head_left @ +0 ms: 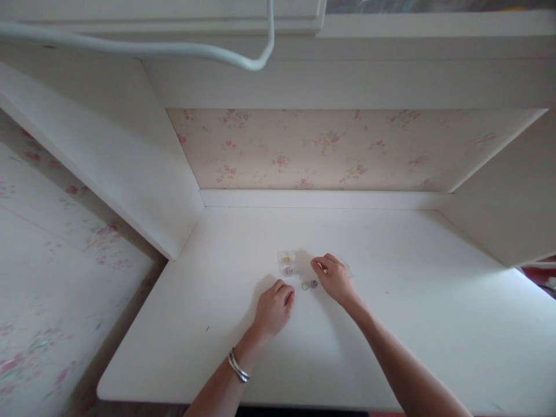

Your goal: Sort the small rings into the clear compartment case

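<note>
My left hand (274,307) rests on the white desk with its fingers curled in; whether anything is inside them is hidden. Two silvery bangles circle that wrist. My right hand (333,279) is held over the desk, thumb and fingertips pinched together, and what they hold, if anything, is too small to make out. Between the hands lies a small ring-shaped piece with a dark round bead or charm (314,284) beside it. Just beyond my left hand sits a clear plastic packet (287,263) with tiny yellowish and pinkish pieces in it. Clear plastic (350,271) shows partly behind my right hand.
The white desk (434,324) has side panels at left (130,150) and right (508,191). A flowered wall (325,147) stands behind it. A white bent tube (195,51) crosses above, under a cabinet. A small dark sliver (207,328) lies at left.
</note>
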`<state>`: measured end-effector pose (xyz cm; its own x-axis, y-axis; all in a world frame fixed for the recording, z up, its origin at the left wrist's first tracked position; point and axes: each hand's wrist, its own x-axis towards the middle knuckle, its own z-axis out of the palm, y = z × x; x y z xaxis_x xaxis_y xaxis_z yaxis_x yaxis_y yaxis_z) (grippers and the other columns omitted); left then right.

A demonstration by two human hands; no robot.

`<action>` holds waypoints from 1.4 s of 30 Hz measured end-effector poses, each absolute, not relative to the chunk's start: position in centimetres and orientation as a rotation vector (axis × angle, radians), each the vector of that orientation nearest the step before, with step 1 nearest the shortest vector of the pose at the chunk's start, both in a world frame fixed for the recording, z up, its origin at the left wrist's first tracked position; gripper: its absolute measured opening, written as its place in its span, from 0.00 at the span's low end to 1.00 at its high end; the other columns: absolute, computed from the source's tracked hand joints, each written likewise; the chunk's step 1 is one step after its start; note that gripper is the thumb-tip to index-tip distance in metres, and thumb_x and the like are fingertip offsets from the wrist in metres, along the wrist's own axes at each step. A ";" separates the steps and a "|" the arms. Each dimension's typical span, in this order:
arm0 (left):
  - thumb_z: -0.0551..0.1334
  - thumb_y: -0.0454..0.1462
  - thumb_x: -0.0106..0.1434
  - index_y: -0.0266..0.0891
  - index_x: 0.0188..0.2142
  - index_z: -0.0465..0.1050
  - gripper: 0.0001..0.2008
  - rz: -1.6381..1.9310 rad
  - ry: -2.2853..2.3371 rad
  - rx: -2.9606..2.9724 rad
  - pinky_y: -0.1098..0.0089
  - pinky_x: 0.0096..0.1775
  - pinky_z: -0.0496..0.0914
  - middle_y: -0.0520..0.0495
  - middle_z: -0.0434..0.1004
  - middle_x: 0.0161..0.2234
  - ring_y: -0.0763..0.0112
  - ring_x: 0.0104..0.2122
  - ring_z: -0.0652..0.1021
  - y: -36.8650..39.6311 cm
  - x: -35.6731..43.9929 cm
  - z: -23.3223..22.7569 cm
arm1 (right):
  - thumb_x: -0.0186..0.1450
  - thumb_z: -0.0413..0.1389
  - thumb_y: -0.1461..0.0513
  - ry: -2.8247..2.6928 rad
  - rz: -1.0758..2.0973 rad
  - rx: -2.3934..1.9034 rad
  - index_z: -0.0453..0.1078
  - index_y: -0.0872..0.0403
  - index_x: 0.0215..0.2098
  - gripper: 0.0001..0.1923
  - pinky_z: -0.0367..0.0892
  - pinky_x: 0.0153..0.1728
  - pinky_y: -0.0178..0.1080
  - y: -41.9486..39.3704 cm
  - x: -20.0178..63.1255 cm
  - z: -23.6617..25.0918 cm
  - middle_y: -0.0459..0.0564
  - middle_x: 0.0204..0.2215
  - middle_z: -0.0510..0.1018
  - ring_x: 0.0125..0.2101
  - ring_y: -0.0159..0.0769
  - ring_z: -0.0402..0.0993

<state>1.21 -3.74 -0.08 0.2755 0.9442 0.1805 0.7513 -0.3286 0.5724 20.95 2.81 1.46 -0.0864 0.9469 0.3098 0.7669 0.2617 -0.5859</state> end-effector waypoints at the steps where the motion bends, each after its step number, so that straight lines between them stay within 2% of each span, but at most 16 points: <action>1: 0.52 0.36 0.67 0.42 0.35 0.71 0.10 0.693 1.536 2.190 0.74 0.36 0.67 0.50 0.72 0.35 0.73 0.34 0.74 -3.8 1.3 -0.1 | 0.66 0.47 0.55 -1.865 0.380 -1.549 0.75 0.52 0.33 0.16 0.61 0.31 0.34 2.2 21.3 1.2 0.47 0.27 0.72 0.27 0.32 0.69; 7: 0.51 0.38 0.67 0.44 0.38 0.71 0.10 0.520 1.589 2.292 0.72 0.38 0.68 0.50 0.73 0.37 0.72 0.36 0.75 -3.7 2.3 0.3 | 0.66 0.47 0.51 -1.679 0.503 -1.597 0.75 0.53 0.34 0.19 0.61 0.29 0.34 -1.4 22.1 -1.0 0.48 0.27 0.73 0.26 0.32 0.68; 12: 0.52 0.39 0.67 0.46 0.45 0.69 0.10 0.396 1.606 2.321 0.72 0.38 0.68 0.50 0.72 0.42 0.70 0.40 0.75 -3.0 3.6 0.9 | 0.66 0.46 0.50 -1.639 0.466 -1.619 0.75 0.53 0.35 0.20 0.61 0.30 0.33 -2.4 21.9 -2.2 0.48 0.27 0.73 0.25 0.31 0.68; 21: 0.47 0.39 0.69 0.42 0.40 0.71 0.14 0.248 1.533 2.374 0.71 0.36 0.69 0.47 0.71 0.41 0.70 0.35 0.76 -2.1 4.7 0.9 | 0.67 0.46 0.50 -1.680 0.472 -1.586 0.75 0.52 0.35 0.20 0.61 0.29 0.32 -2.5 22.0 -2.1 0.49 0.28 0.74 0.26 0.31 0.69; 31: 0.50 0.38 0.69 0.42 0.39 0.71 0.11 0.595 1.607 2.246 0.74 0.41 0.68 0.49 0.71 0.39 0.73 0.37 0.75 -0.9 3.6 2.5 | 0.69 0.46 0.56 -1.812 0.373 -1.548 0.74 0.52 0.37 0.16 0.58 0.28 0.31 -3.2 21.8 -2.1 0.47 0.28 0.72 0.26 0.29 0.67; 37: 0.50 0.39 0.68 0.43 0.39 0.73 0.12 0.482 1.689 2.284 0.73 0.39 0.68 0.48 0.72 0.40 0.72 0.36 0.76 1.0 4.0 2.7 | 0.69 0.46 0.60 -2.156 0.190 -1.422 0.73 0.52 0.34 0.14 0.57 0.34 0.34 -3.9 20.9 -1.7 0.48 0.27 0.72 0.29 0.32 0.67; 42: 0.49 0.38 0.69 0.44 0.43 0.72 0.13 0.542 1.704 2.272 0.74 0.40 0.68 0.48 0.73 0.41 0.72 0.38 0.76 0.5 4.0 2.2 | 0.68 0.47 0.62 -2.235 0.164 -1.435 0.72 0.50 0.37 0.11 0.56 0.34 0.35 -4.2 20.5 -1.3 0.47 0.30 0.73 0.31 0.33 0.67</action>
<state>3.98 0.47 2.23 0.2468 0.9583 0.1441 0.8655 -0.2849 0.4120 20.47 -4.22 -1.28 -0.3384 0.8831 0.3251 0.8260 0.4443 -0.3470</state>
